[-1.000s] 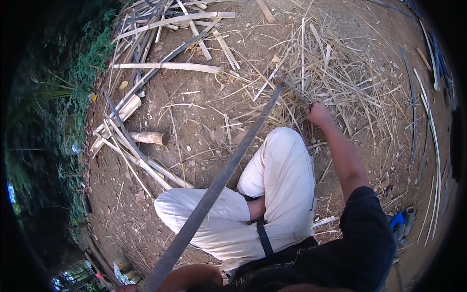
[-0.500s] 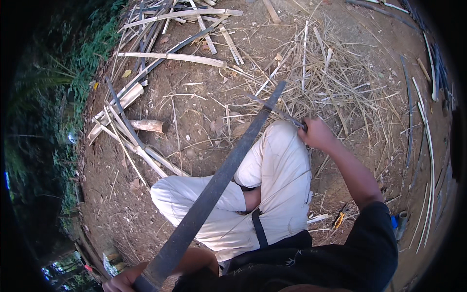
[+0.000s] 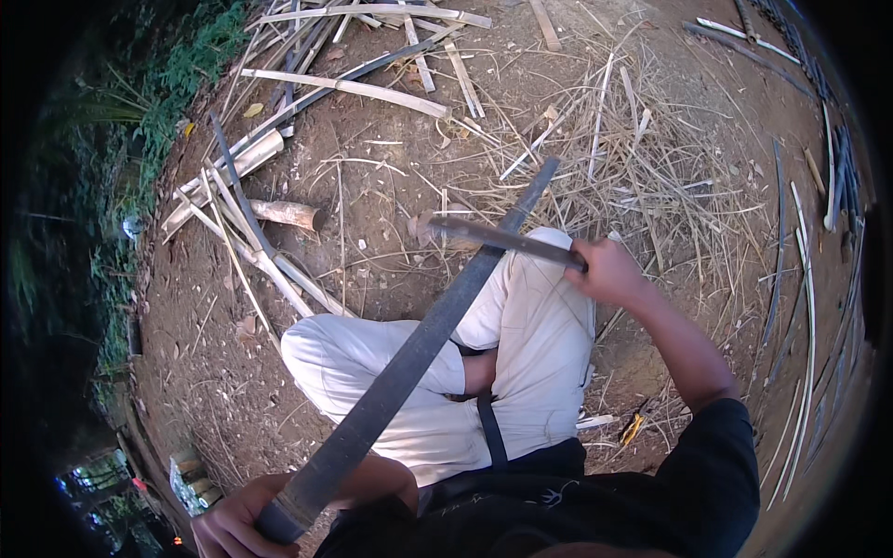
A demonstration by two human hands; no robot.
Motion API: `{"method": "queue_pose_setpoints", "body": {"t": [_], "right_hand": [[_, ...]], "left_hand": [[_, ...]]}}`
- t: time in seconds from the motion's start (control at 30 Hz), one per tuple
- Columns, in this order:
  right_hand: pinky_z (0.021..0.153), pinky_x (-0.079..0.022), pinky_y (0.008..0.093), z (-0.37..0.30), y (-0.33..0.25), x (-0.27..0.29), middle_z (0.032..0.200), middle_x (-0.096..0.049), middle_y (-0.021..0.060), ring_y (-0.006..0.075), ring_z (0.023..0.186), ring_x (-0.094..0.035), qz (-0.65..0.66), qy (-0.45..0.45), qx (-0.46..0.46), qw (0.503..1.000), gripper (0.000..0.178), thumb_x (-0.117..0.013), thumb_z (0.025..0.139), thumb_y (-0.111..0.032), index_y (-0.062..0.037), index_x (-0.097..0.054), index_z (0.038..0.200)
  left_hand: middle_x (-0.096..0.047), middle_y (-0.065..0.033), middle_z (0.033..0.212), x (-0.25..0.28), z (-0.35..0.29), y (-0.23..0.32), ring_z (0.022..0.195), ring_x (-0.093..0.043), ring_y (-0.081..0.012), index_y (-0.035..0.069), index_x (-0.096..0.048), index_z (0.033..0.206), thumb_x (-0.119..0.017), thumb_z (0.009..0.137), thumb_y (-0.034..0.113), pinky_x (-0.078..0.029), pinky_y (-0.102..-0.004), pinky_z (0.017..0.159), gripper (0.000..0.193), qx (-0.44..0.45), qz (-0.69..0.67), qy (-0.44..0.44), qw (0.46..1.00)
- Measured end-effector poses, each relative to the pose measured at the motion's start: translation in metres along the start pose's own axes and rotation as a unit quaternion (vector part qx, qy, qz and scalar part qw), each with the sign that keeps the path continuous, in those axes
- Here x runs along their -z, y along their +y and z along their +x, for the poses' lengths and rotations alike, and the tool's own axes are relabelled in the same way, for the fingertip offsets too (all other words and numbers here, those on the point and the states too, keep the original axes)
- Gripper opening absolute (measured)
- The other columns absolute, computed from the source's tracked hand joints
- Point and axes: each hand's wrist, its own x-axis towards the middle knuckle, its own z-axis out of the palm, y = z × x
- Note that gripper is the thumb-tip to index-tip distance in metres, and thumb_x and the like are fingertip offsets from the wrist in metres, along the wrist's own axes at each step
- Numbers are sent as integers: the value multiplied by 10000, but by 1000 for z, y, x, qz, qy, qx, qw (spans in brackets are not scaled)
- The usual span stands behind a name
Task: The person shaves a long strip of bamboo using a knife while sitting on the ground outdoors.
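My left hand (image 3: 231, 523) grips the near end of a long dark bamboo strip (image 3: 406, 353), low at the left. The strip slants up across my lap to the far right, with a node ridge near each end. My right hand (image 3: 609, 272) is closed round the handle of a knife (image 3: 465, 229), beside my right knee. Its blade points left and crosses over the strip near the far end. Whether the blade touches the strip, I cannot tell.
I sit cross-legged in pale trousers (image 3: 544, 372) on bare soil. Thin shavings (image 3: 670, 186) are heaped beyond my right knee. Split bamboo pieces (image 3: 349, 86) lie far left, near a short log (image 3: 286, 215). Long strips (image 3: 807, 298) line the right; a yellow-and-black tool (image 3: 633, 426) lies by my right hip.
The knife blade has turned to show its broad side and now lies across the strip, its tip lower and farther left. My left hand still holds the strip.
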Motion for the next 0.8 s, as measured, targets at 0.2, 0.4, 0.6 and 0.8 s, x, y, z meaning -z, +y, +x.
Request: {"method": "queue_pose_setpoints", "body": {"t": [0.2, 0.4, 0.6, 0.8], "right_hand": [[725, -565, 486, 24, 38, 6, 734, -670, 227, 390, 727, -685, -88, -10, -27, 996, 296, -655, 809, -290, -2, -670, 870], [728, -557, 484, 29, 48, 10, 730, -665, 222, 402, 728, -675, -53, -15, -111, 992, 291, -662, 797, -283, 2, -662, 853], [724, -561, 482, 18, 40, 9, 764, -673, 229, 391, 758, -683, -26, -25, -21, 999, 306, -661, 813, -298, 1, -668, 880], [720, -560, 489, -3, 10, -4, 748, -672, 226, 396, 740, -685, -28, -7, -4, 1000, 265, -650, 812, -252, 11, -658, 847]], "left_hand": [[-440, 25, 523, -4, -2, -11, 388, -494, -95, 147, -374, 594, -578, 865, 18, -437, -246, 350, 363, 36, -49, -30, 998], [-373, 103, 516, -6, 2, -23, 381, -446, -29, 215, -327, 621, -668, 905, 120, -371, -210, 359, 454, 27, 7, -22, 999], [-374, 100, 515, -13, -14, 7, 381, -444, -32, 197, -342, 622, -662, 904, 107, -375, -212, 358, 435, -2, 36, 31, 999], [-452, 68, 526, -5, -3, -13, 391, -462, -40, 145, -406, 628, -644, 921, 140, -393, -208, 342, 377, 6, 57, 43, 997]]}}
